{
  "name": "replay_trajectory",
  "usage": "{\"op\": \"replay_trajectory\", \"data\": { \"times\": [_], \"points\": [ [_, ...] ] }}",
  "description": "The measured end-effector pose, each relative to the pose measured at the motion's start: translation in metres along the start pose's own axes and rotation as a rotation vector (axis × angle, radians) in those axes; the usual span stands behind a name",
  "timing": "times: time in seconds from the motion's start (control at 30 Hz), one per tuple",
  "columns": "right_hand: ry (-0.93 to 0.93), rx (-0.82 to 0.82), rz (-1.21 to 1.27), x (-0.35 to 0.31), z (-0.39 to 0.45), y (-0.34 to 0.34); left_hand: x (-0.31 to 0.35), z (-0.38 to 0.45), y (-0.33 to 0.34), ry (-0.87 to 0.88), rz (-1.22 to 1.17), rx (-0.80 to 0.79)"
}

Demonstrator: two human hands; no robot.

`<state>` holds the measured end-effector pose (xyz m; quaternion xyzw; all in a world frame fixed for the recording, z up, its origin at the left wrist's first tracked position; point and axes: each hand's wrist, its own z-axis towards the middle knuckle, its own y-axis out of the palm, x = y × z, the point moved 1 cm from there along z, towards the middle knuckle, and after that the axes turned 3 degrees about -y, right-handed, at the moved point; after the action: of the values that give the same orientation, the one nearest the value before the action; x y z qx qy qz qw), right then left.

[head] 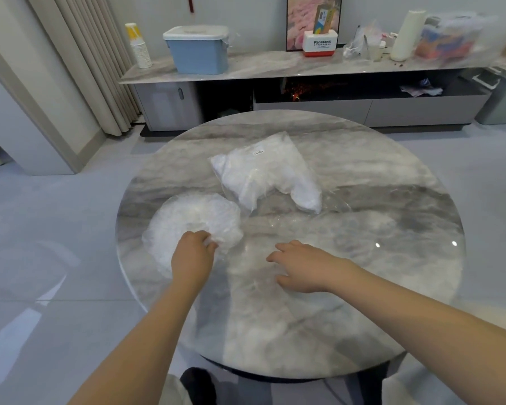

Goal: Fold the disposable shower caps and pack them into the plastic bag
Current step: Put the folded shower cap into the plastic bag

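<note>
Left hand (pixel 192 252) sits on the near edge of the loose shower cap (pixel 192 222), fingers curled into the crinkled film and pinching it; the cap lies spread out, roughly round, on the left part of the round marble table (pixel 392 287), just beside the plastic bag (pixel 265 173); the two are close, can't tell if they touch. Right hand (pixel 300 266) is spread palm-down over the bare tabletop right of the cap, fingers relaxed and apart, holding nothing; can't tell if it rests on the surface or hovers just above. The bag lies flat near the table centre, already stuffed with white folded caps, small white label near its far end; its open clear mouth trails toward the right-near side.

Behind the table: long marble sideboard (pixel 275 68) carrying a blue lidded storage box (pixel 197 51), a stack of paper cups (pixel 139 46), a white-and-red Panasonic box (pixel 320 43), a white roll (pixel 406 35) and clear-bagged clutter at far right; beige curtain (pixel 94 68) on the left.
</note>
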<state>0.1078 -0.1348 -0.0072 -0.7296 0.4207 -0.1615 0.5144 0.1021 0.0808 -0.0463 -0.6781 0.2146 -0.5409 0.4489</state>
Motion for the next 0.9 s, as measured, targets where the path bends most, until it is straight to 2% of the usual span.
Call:
{"op": "replay_trajectory", "data": {
  "times": [0.17,0.3,0.47,0.57,0.67,0.77,0.9],
  "points": [
    [-0.029,0.124,0.031,-0.001,-0.001,-0.006,0.014,-0.015,-0.007,0.099,-0.008,0.026],
    [-0.058,0.276,0.062,-0.003,-0.010,-0.008,0.028,-0.045,-0.011,0.292,0.089,0.017],
    [-0.056,0.524,0.167,-0.008,-0.020,0.005,0.026,-0.079,-0.004,0.345,0.139,-0.169],
    [-0.094,0.501,0.152,-0.005,-0.024,0.016,0.023,-0.092,0.004,0.344,0.165,-0.330],
    [-0.220,0.410,0.020,-0.001,-0.026,0.023,0.021,-0.101,0.007,0.335,0.175,-0.506],
    [-0.313,0.355,-0.023,0.006,-0.029,0.028,0.021,-0.108,0.003,0.333,0.178,-0.581],
    [-0.310,0.267,0.039,0.015,-0.030,0.032,0.021,-0.118,-0.002,0.338,0.205,-0.670]
  ]
}}
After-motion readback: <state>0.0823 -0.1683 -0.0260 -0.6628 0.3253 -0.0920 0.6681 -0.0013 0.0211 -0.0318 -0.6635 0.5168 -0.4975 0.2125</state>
